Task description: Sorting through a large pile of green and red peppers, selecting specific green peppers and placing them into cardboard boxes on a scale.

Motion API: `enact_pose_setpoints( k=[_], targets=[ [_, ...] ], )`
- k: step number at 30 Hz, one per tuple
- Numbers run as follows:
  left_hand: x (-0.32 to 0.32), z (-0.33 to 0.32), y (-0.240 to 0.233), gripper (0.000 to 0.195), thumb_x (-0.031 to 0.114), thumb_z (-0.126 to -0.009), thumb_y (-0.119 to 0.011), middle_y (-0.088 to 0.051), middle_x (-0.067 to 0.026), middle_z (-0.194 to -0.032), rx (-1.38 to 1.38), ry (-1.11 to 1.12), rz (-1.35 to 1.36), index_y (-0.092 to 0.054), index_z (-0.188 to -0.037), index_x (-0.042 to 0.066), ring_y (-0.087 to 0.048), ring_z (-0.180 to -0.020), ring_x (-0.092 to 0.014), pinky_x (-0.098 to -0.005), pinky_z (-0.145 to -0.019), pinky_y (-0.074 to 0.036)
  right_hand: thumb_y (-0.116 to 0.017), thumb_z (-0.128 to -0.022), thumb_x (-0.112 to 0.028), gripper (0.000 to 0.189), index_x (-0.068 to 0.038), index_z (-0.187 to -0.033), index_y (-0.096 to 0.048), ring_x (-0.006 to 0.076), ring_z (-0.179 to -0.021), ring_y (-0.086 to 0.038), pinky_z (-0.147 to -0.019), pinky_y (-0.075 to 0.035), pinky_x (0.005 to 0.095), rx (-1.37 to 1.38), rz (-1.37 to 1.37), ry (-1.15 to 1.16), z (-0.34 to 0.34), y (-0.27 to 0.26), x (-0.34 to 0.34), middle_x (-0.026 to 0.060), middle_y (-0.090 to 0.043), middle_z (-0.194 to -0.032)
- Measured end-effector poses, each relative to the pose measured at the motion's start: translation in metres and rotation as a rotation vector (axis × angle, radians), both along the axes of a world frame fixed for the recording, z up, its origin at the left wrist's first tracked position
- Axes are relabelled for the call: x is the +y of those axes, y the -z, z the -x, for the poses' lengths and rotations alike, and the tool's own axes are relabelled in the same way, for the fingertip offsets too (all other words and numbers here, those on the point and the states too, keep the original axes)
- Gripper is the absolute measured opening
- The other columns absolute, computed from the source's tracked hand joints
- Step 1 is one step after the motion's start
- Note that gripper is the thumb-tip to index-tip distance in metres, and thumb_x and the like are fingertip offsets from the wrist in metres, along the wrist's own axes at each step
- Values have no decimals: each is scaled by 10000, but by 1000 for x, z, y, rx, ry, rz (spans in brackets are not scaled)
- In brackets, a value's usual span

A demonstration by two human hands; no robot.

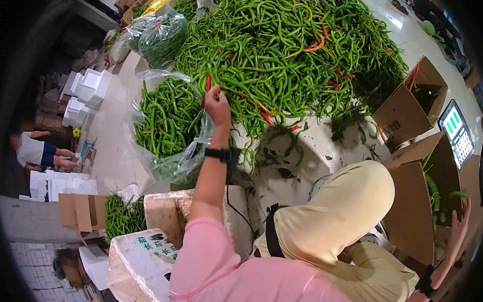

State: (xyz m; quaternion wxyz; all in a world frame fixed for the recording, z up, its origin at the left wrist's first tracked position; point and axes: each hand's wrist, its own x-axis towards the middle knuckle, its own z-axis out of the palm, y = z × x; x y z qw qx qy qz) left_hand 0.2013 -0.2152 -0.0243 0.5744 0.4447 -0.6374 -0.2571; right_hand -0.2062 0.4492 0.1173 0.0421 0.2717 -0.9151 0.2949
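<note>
My left hand reaches to the near left edge of a large heap of green chili peppers. Its thumb and fingers are closed around a red chili pepper, partly hidden behind them. Just left of that hand, a clear plastic bag stands open, filled with green peppers. At the far right my right hand is spread over an open cardboard box with a few green peppers inside. One green pepper lies by its fingertips; whether they touch cannot be told.
A second cardboard box and a lit scale display stand at the right. Dirty foam boxes are beside me at the lower left. Leaves litter the floor. A person is far left, near white foam boxes.
</note>
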Motion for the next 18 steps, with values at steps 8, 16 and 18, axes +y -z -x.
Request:
enact_pose_setpoints(
  k=[8, 16, 18],
  targets=[
    [-73, 3, 23, 488, 334, -715, -642, -542, -151, -1106, -718, -295, -251, -556, -1084, 26, -440, -1091, -299, -442, -936, -328, -430, -910, -49, 466, -147, -1356, -333, 172, -1138, -444, -970, -355, 299, -96, 115, -8, -51, -4, -48, 72, -421, -1315],
    [-83, 10, -11, 536, 428, -700, -628, -564, -108, -1115, -1173, -340, -473, -561, -1078, 53, -441, -1120, -270, -477, -905, -315, -417, -914, -44, 451, -145, -1349, -348, 169, -1150, -441, -959, -365, 283, -131, 79, -58, -73, -14, -83, 49, -423, -1318],
    [-83, 6, -18, 526, 426, -703, -621, -576, -128, -1088, -1145, -276, -492, -576, -1053, 36, -453, -1111, -266, -489, -887, -325, -410, -913, -33, 448, -144, -1343, -358, 168, -1150, -444, -960, -364, 289, -126, 53, -60, -80, -17, -93, 50, -428, -1315]
  ],
)
